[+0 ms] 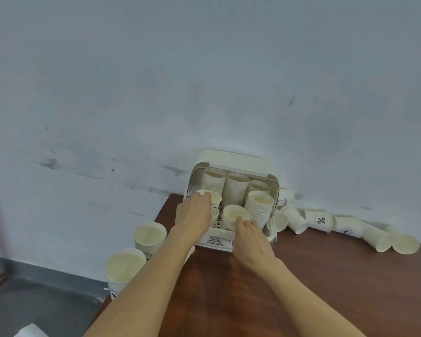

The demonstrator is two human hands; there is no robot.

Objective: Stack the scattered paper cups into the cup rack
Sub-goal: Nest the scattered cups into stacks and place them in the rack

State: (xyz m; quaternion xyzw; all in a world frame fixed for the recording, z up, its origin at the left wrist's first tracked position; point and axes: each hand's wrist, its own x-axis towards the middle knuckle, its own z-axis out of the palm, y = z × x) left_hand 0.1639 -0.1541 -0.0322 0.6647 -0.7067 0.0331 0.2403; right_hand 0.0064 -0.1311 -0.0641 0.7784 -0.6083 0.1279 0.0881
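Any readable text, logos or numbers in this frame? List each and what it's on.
"%": large sign on a tipped cup right of the cup rack; the small vertical print beside it is too blurred to read.
"HELL": partial word on the rack's front label; the rest is hidden behind the right hand.
Print on the other tipped cups, the cup in the left hand, and the two upright cups at the left: too small or blurred.

Both bare forearms reach forward side by side. The left hand [194, 215] is palm down with fingers curled in a grip; the right hand [249, 235] pinches with fingertips and thumb.
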